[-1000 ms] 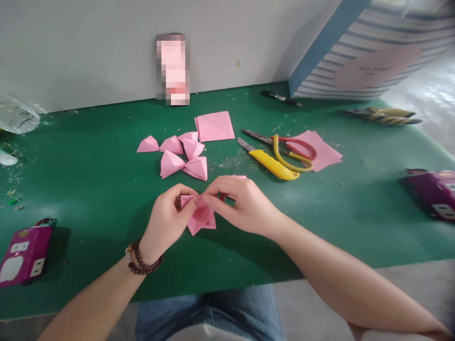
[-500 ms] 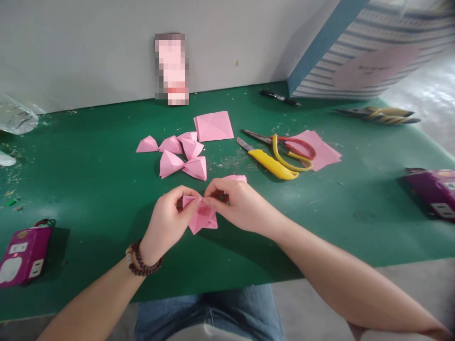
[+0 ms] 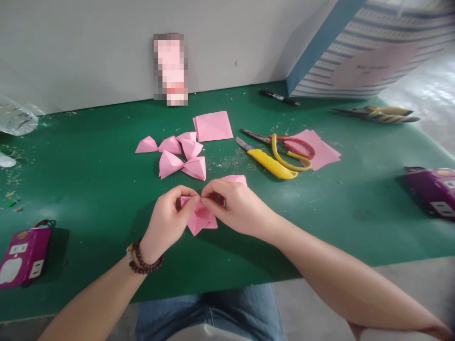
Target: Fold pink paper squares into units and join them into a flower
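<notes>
My left hand [image 3: 172,215] pinches the upper left of a folded pink paper piece [image 3: 201,220] between thumb and fingers. At its upper edge my right hand [image 3: 232,203] grips the same paper, so the fingertips of both hands nearly meet. The paper shows several creased points and hangs just above the green table. Partly hidden behind my right hand lies another pink paper piece [image 3: 235,179]. Several folded pink paper shapes [image 3: 183,163] lie beyond my hands, some joined like bows.
Flat pink sheets [image 3: 214,127] lie further back. A yellow utility knife [image 3: 270,162] and scissors [image 3: 295,151] rest to the right, by more pink paper [image 3: 322,149]. Pliers [image 3: 378,113], a pen [image 3: 279,97], purple boxes [image 3: 26,255] and a striped bag [image 3: 369,57] stand or lie around.
Both hands stay on the pink paper, and their fingertips have shifted very slightly. Everything on the table lies as before.
</notes>
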{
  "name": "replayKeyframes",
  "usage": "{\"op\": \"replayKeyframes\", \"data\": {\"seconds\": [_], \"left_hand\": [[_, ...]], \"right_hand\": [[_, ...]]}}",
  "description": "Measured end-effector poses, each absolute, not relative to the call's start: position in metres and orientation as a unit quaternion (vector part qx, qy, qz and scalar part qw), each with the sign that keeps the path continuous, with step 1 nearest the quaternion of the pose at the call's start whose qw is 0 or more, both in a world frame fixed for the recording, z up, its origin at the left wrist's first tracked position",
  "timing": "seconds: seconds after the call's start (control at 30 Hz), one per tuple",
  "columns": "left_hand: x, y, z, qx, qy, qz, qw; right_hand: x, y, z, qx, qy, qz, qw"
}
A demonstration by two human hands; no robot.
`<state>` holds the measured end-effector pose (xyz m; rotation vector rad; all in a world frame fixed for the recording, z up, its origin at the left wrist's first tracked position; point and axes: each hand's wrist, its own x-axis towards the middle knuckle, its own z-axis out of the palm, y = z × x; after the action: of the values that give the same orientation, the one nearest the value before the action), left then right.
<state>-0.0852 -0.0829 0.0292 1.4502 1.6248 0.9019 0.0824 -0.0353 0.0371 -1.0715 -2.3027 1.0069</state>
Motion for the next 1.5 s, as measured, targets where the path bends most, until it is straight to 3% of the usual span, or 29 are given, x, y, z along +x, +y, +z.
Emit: {"op": "replayKeyframes", "data": {"seconds": [0.27, 0.97, 1.3, 1.5], "left_hand": [[-0.082, -0.088, 0.032, 0.634, 0.632, 0.341, 0.288], [-0.084, -0.087, 0.028, 0.668, 0.618, 0.33, 0.253], [-0.086, -0.08, 0.021, 0.565, 0.644, 0.446, 0.26], [-0.083, -0.082, 0.018, 0.537, 0.622, 0.477, 0.31]], "right_hand": [[0.083, -0.035, 0.039, -0.389, -0.832, 0.342, 0.198], [0.081, -0.041, 0.028, -0.322, -0.906, 0.192, 0.196], [0.082, -0.036, 0.036, -0.413, -0.797, 0.368, 0.241], [0.081, -0.037, 0.034, -0.439, -0.809, 0.33, 0.209]]}}
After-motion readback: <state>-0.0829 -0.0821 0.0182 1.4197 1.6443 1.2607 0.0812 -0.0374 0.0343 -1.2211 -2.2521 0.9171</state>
